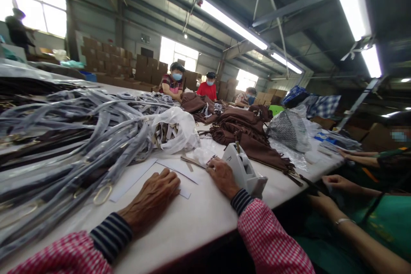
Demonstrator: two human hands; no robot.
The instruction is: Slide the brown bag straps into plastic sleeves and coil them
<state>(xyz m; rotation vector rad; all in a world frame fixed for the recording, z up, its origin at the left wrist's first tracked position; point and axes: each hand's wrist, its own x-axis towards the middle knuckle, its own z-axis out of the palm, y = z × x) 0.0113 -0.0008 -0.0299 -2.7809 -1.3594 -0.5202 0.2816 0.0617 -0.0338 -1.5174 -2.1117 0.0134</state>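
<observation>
My left hand (pixel 150 201) rests palm down over thin white cards (pixel 136 180) on the table. Its fingers are bent and close together, and the tips are hidden, so I cannot make out what is under them. Left of the tape dispenser (pixel 242 165), my right hand (pixel 224 176) has its fingers curled in. A thin dark strip (pixel 194 162) runs up to those fingertips; whether they grip it is unclear. Just beyond my hands, an open white plastic bag (pixel 184 126) holds small pale pieces.
Grey-wrapped straps (pixel 96 137) with metal rings pile up at left. Brown fringed bags (pixel 244 126) lie across the table's middle. At right, a co-worker's hands (pixel 334 197) are close to the table edge. More people work at the far side, with cartons (pixel 107 58) stacked behind.
</observation>
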